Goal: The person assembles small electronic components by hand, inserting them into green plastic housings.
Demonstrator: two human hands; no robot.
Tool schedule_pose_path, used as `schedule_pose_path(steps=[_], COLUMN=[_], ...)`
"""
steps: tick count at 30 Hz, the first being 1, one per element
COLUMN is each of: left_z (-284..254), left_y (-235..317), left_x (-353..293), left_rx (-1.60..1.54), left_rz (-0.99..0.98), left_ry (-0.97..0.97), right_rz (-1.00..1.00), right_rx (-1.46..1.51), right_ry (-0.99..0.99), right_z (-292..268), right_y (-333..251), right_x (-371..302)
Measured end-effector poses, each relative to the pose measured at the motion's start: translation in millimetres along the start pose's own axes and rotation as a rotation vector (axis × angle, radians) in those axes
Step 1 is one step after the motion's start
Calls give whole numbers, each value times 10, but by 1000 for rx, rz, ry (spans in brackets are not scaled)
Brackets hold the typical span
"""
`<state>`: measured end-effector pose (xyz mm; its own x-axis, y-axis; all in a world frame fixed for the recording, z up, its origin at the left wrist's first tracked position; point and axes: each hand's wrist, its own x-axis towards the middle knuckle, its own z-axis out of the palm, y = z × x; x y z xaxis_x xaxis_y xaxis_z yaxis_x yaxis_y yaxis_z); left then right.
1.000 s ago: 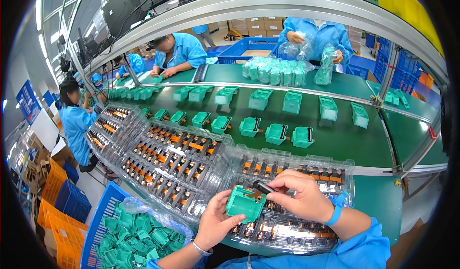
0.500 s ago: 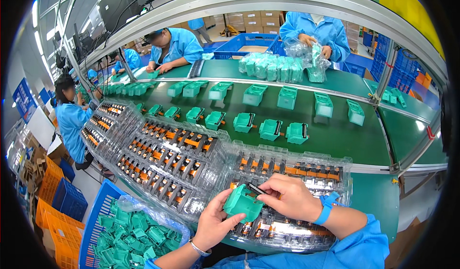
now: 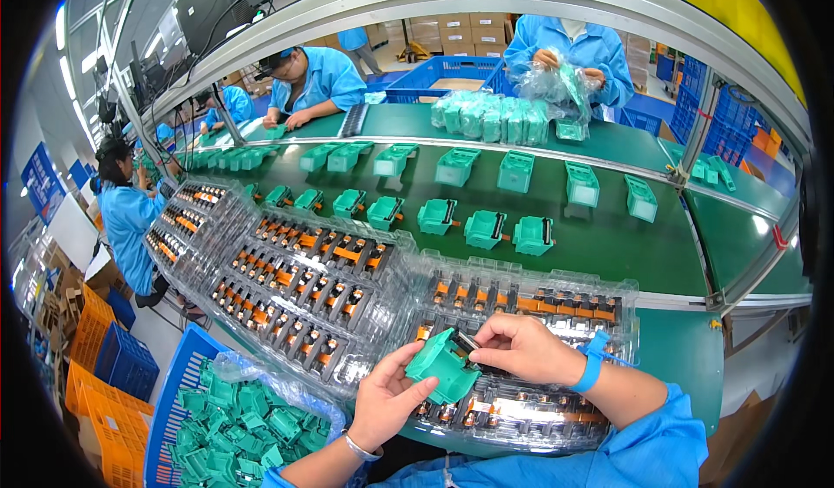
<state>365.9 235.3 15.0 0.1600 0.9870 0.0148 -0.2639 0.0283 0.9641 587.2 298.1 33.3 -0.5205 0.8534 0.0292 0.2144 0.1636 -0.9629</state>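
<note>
My left hand (image 3: pixel 388 399) grips a green plastic housing (image 3: pixel 439 373), fingers behind it and thumb across its near side. Above a clear plastic tray, my right hand (image 3: pixel 526 349) pinches a small black strip-shaped part (image 3: pixel 464 342) against the housing's upper right edge. Whether the strip is seated there cannot be made out. Around both hands lie black parts with orange strips (image 3: pixel 569 310) in the tray's rows. A blue band circles my right wrist, and a metal bangle sits on my left.
Left of my hands stand more clear trays (image 3: pixel 404 267) of such parts. A blue crate (image 3: pixel 178 375) at lower left holds many loose green housings. Ahead, rows of housings (image 3: pixel 532 235) stand on the green belt (image 3: pixel 599 253). Co-workers (image 3: pixel 569 54) in blue sit or stand beyond, under a metal frame (image 3: pixel 417 10).
The housing in my hands has tilted, with the black strip turned more steeply along its edge. Housings on the belt have shifted slightly left. The co-worker opposite has moved the plastic bag.
</note>
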Motion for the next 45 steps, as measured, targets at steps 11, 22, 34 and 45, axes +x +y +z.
schedule_pose_path(steps=[11, 22, 34, 45], left_z=[30, 48, 68, 97], left_y=[-9, 21, -67, 57], left_x=[-50, -43, -24, -125], left_rx=[218, 152, -80, 183], left_rz=[108, 133, 208, 331], left_ry=[21, -10, -26, -27], right_rz=[-7, 96, -96, -648], right_rx=[-159, -96, 166, 48], right_ry=[-5, -125, 1, -111], right_z=[42, 36, 91, 67], right_y=[-11, -96, 26, -27], right_x=[-27, -15, 21, 66])
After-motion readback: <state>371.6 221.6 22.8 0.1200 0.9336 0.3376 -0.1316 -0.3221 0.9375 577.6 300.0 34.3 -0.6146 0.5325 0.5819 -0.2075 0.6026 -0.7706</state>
